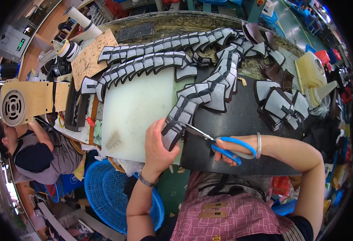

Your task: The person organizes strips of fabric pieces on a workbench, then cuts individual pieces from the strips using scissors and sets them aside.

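Observation:
My left hand [160,146] pinches the near end of a chain of grey panels with dark brown edges [186,108], joined by a black band along the middle. The chain runs away from me up the table. In my right hand [224,148] is a pair of scissors [243,143] with blue handles. Its blades reach the chain just beyond my left fingers, at the band between two panels. Whether the blades are closed there is hard to make out. More chains of the same panels [152,60] lie curved across the far side of the table.
Beneath the work lie a white board [132,116] and a black mat [212,148]. A stack of loose grey panels [283,104] lies at right, near a yellowish container [311,70]. A blue basket [104,193] stands below at left. Another person [44,152] sits beyond a beige machine [35,98].

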`<state>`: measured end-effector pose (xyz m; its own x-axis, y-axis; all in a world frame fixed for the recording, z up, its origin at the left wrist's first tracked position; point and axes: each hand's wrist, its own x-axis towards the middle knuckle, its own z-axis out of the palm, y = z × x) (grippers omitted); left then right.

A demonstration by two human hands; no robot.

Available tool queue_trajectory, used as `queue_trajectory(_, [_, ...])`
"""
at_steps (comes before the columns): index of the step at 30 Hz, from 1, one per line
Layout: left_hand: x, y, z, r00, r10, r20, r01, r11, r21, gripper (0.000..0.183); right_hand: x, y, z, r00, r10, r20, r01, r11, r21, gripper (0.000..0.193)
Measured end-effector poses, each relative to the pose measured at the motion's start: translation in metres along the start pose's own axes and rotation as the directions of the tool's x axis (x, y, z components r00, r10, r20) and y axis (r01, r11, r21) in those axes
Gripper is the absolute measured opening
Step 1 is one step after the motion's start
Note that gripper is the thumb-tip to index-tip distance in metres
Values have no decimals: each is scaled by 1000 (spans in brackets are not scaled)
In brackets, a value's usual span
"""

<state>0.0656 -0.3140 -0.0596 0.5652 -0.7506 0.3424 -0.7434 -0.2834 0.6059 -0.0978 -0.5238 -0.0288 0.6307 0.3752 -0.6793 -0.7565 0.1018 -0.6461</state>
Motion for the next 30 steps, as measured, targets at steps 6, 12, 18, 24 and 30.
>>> queue_trajectory(6, [-10, 3, -1, 1000, 27, 4, -27, 999, -34, 73, 27, -3, 8, 999, -29, 14, 28, 995, 95, 79])
queue_trajectory(12, [-4, 15, 9, 989, 25, -143, 8, 974, 226, 74, 7, -11, 29, 966, -151, -212, 155, 988, 3, 75])
queue_trajectory(18, [27, -1, 18, 998, -50, 34, 53, 996, -73, 78, -2, -2, 6, 969, -95, -228, 76, 993, -93, 81])
queue_trajectory(24, [21, -10, -1, 991, 28, 128, -14, 994, -109, 80, 0, -11, -9, 995, 21, -95, -22, 1000, -12, 82])
queue_trajectory(30, [7, -8, 7, 990, 130, 60, -137, 979, 148, 84, 10, -17, 13, 979, -24, -203, 32, 999, 37, 80])
